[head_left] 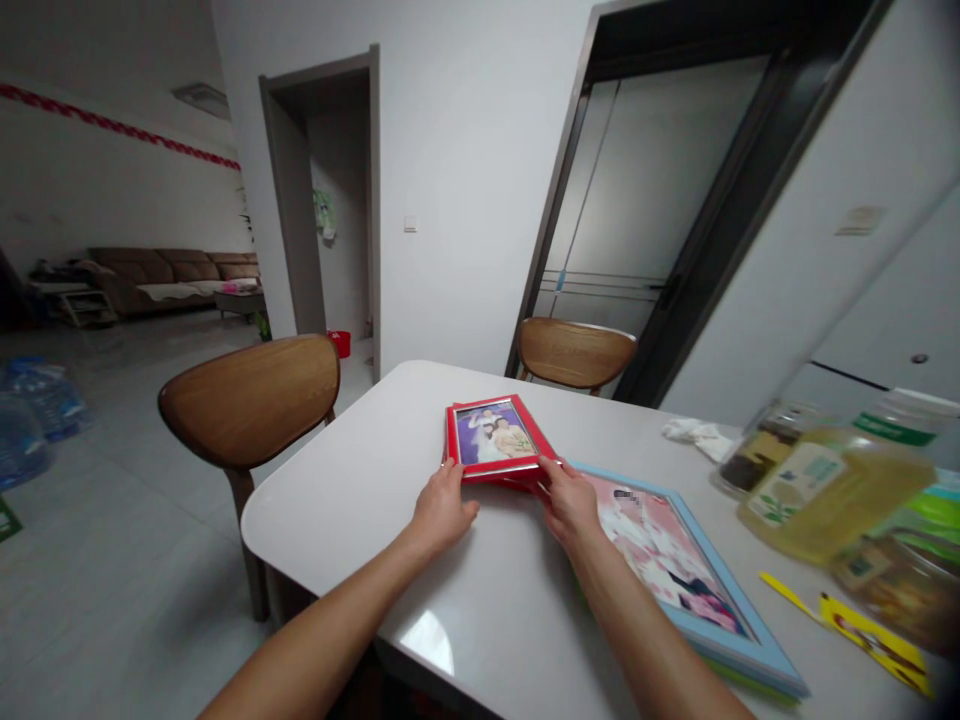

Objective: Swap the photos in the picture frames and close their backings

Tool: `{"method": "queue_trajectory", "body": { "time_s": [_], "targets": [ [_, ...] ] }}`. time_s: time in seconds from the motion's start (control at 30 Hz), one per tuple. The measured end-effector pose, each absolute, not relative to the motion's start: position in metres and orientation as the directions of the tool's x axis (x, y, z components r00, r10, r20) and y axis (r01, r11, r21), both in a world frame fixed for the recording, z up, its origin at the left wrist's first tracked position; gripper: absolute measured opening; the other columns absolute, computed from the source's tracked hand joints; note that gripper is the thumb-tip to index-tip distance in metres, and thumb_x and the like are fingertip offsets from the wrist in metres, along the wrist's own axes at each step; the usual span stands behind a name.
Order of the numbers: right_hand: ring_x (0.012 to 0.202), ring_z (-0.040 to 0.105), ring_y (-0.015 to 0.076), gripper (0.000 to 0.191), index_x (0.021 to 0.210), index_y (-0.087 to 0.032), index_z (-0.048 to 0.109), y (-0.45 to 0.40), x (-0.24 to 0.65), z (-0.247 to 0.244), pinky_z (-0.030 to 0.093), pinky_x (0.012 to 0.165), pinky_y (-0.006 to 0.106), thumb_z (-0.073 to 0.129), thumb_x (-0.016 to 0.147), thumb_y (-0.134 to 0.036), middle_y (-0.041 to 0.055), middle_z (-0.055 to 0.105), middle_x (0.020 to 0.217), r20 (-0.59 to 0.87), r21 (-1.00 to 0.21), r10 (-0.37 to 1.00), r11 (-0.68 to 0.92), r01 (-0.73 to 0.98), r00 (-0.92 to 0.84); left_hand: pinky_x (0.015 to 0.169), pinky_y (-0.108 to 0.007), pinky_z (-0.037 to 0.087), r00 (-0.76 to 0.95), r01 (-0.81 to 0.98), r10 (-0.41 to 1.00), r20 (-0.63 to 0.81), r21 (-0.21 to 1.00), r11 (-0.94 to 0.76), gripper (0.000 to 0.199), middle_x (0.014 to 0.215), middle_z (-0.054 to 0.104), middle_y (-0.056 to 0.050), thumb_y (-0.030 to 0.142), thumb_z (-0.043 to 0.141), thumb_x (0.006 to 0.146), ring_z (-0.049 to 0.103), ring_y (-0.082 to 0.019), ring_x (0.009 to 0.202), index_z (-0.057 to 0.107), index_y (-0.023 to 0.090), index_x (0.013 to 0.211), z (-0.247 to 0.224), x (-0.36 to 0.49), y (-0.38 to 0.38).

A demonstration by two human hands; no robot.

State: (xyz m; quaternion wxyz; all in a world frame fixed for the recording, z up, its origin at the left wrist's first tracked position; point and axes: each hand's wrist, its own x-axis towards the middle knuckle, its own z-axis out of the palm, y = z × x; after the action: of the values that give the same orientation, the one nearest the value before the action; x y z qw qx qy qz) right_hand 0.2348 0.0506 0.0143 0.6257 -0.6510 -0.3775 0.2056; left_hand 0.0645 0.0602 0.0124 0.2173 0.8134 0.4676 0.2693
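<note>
Left hand (442,505): fingers on the near left corner of the red picture frame (534,425), thumb held off it. Can't tell if that grip is closed on the frame. Right hand (568,495): grip closed on the near right corner, other fingers curled below the edge.

Red picture frame is on the far half of the white worktop (337,490), face up, photo of people on purple. More red shows under its near edge; can't tell what exactly.

Blue picture frame (720,570) lies face up to the right, partly under the right forearm. Pink and white photo in it, green edge showing underneath.

Right side of worktop: crumpled white tissue (697,436), jar with dark contents (766,448), big bottle of yellow liquid (844,490) with green label band, another container (900,580) with brownish contents. Yellow printed piece (874,640) near the blue frame's right side, thin yellow strip (789,597) next to it. Right end is blurry.

Wooden chair (255,400) at the left side, second wooden chair (576,353) at the far side.
</note>
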Motion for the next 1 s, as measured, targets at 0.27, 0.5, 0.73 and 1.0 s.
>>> {"method": "queue_trajectory", "body": {
  "time_s": [0.27, 0.5, 0.73, 1.0],
  "targets": [
    [0.079, 0.058, 0.0163, 0.035, 0.099, -0.015, 0.049, 0.021, 0.171, 0.043, 0.047, 0.066, 0.027, 0.037, 0.074, -0.037, 0.0058, 0.063, 0.090, 0.227, -0.971, 0.785, 0.228, 0.072, 0.576, 0.088, -0.034, 0.038, 0.446, 0.510, 0.857, 0.258, 0.713, -0.480, 0.051, 0.113, 0.053, -0.010, 0.036, 0.052, 0.073, 0.049, -0.024, 0.102, 0.042, 0.015, 0.118, 0.042, 0.048, 0.032],
    [0.089, 0.057, 0.0188, 0.033, 0.109, -0.022, 0.047, -0.065, 0.141, 0.060, 0.046, 0.077, 0.032, 0.042, 0.077, -0.025, 0.0062, 0.061, 0.099, 0.565, -0.698, 0.797, 0.323, 0.639, 0.214, 0.093, -0.038, 0.031, 0.378, -0.246, 0.919, 0.114, 0.969, -0.019, 0.060, 0.115, 0.052, -0.011, 0.042, 0.048, 0.077, 0.045, -0.023, 0.109, 0.027, 0.014, 0.126, 0.068, 0.024, 0.009],
    [0.106, 0.048, 0.0191, 0.053, 0.126, -0.016, 0.032, -0.103, 0.135, 0.034, 0.046, 0.084, 0.032, 0.043, 0.075, -0.009, 0.0101, 0.054, 0.113, 0.767, -0.149, 0.567, 0.613, 0.776, -0.301, 0.086, -0.037, 0.038, 0.488, -0.464, 0.872, 0.043, 0.859, 0.218, 0.037, 0.103, 0.059, -0.009, 0.031, 0.058, 0.071, 0.053, -0.025, 0.098, 0.050, 0.014, 0.104, 0.058, -0.005, -0.026],
    [0.100, 0.053, 0.0197, 0.037, 0.112, -0.013, 0.049, -0.107, 0.131, 0.007, 0.050, 0.077, 0.031, 0.038, 0.077, -0.012, 0.0104, 0.059, 0.107, 0.687, 0.084, 0.612, 0.469, 0.879, -0.392, 0.083, -0.036, 0.041, 0.591, -0.334, 0.806, 0.041, 0.922, 0.198, 0.038, 0.103, 0.060, -0.009, 0.021, 0.052, 0.070, 0.056, -0.024, 0.094, 0.049, 0.012, 0.107, 0.036, -0.006, -0.015]
  ]
}}
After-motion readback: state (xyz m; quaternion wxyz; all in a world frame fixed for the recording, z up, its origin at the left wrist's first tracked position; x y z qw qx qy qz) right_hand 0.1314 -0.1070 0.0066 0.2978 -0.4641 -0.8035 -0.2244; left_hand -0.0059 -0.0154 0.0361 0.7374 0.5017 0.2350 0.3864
